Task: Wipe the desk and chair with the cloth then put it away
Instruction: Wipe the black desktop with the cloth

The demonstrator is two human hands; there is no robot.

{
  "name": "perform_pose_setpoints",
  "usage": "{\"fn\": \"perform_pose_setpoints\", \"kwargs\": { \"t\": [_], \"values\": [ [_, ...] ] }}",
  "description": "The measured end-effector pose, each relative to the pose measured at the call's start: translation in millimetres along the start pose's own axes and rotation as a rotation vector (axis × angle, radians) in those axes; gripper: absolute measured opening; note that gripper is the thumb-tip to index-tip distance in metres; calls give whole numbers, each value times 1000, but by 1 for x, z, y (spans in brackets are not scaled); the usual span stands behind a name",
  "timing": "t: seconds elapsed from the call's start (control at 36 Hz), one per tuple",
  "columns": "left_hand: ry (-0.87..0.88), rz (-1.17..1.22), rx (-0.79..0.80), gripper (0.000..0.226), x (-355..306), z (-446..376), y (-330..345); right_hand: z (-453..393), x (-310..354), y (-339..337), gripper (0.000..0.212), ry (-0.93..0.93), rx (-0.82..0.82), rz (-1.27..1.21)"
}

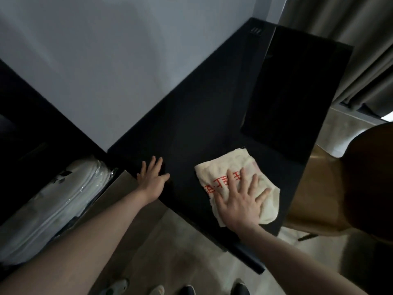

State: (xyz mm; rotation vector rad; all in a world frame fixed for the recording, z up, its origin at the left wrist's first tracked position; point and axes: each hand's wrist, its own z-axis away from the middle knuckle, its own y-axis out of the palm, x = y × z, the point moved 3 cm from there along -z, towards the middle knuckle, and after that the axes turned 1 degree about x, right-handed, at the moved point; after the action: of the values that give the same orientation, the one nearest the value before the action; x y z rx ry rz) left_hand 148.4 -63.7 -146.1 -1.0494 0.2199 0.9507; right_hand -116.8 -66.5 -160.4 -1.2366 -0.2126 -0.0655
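Note:
A cream cloth [229,167] with red printed characters lies spread on the black desk [187,128], near its front right corner. My right hand [240,201] presses flat on the cloth with the fingers spread. My left hand [152,179] rests flat on the desk's near left corner, fingers apart, holding nothing. The brown chair [344,184] stands to the right of the desk, its seat partly hidden under the desk edge.
A dark monitor [293,92] stands on the desk's right half, behind the cloth. A white bundle wrapped in plastic [51,205] lies in a dark shelf at the left. Grey curtains [350,39] hang at the right. Shoes [187,290] sit on the pale floor below.

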Motion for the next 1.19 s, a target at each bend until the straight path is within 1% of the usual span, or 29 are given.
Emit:
{"fn": "perform_pose_setpoints", "kwargs": {
  "t": [0.06, 0.08, 0.22, 0.33, 0.39, 0.42, 0.44, 0.5, 0.56, 0.64, 0.72, 0.81, 0.89, 0.94, 1.06, 1.19],
  "values": [
    [46, 178, -28, 62, 3, 13, -8, 17, 18, 7, 79, 17, 17, -27],
    [70, 225, -36, 60, 6, 20, -10, 24, 27, 9, 79, 29, 23, -48],
    [179, 314, -133, 54, 15, 44, -6, 32, 75, 16, 81, 83, 79, -159],
    [265, 276, -247, 64, 5, 55, 1, 23, 106, 7, 74, 60, 204, -433],
    [358, 237, -298, 60, -5, 56, 9, 18, 109, 0, 71, 14, 251, -629],
    [400, 191, -314, 58, -10, 56, 14, 17, 105, -5, 69, 0, 223, -726],
    [432, 129, -327, 58, -16, 55, 20, 16, 95, -13, 67, -12, 150, -802],
    [461, -8, -318, 67, -30, 55, 33, 17, 68, -30, 63, -34, 11, -867],
    [428, -150, -244, 82, -46, 54, 49, 13, 34, -43, 62, -89, -41, -811],
    [268, -372, -58, 102, -61, 50, 74, -2, -22, -54, 62, -117, -118, -594],
    [90, -468, 66, 108, -62, 43, 89, -21, -72, -59, 66, -52, -55, -413],
    [45, -545, 83, 107, -59, 38, 96, -36, -105, -60, 71, -47, 11, -278],
    [21, -525, 94, 105, -61, 32, 98, -48, -119, -60, 71, -97, 63, -186],
    [10, -519, 99, 106, -63, 26, 97, -56, -121, -60, 71, -101, 94, -160],
    [-7, -526, 114, 106, -62, 9, 93, -73, -116, -59, 71, -85, 103, -127],
    [36, -551, 112, 102, -69, -13, 81, -97, -114, -58, 72, -97, 96, -102]
  ]
}}
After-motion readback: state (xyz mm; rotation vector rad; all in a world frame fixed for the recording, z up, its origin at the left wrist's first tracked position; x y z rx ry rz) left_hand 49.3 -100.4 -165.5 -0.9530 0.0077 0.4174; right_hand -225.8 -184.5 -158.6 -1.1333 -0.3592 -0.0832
